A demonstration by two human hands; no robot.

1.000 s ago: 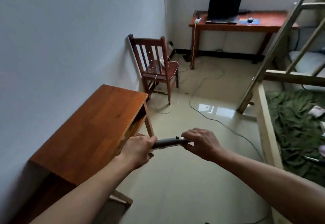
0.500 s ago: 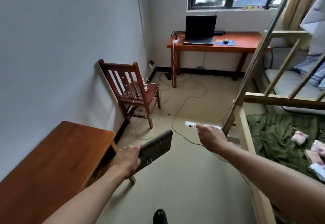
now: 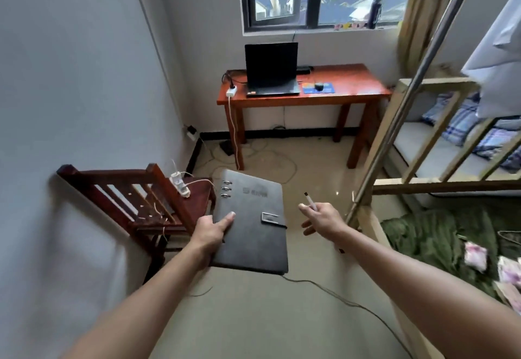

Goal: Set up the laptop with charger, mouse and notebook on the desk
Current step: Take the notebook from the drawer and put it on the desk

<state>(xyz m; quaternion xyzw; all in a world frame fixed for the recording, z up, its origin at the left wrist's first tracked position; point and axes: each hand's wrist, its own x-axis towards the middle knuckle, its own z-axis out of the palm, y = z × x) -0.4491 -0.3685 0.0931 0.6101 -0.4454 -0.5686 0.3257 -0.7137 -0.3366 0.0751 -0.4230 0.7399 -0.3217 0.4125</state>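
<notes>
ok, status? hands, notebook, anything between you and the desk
Left hand grips notebook by its edge. Right hand pinches pen. Notebook not yet on desk; laptop and mouse already there. Cables on floor ahead, chair at left.

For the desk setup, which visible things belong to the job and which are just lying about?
Job: notebook in left hand, pen in right hand, laptop, mouse and power strip on the desk.
Lying about: chair, black bottle, green blanket.
</notes>
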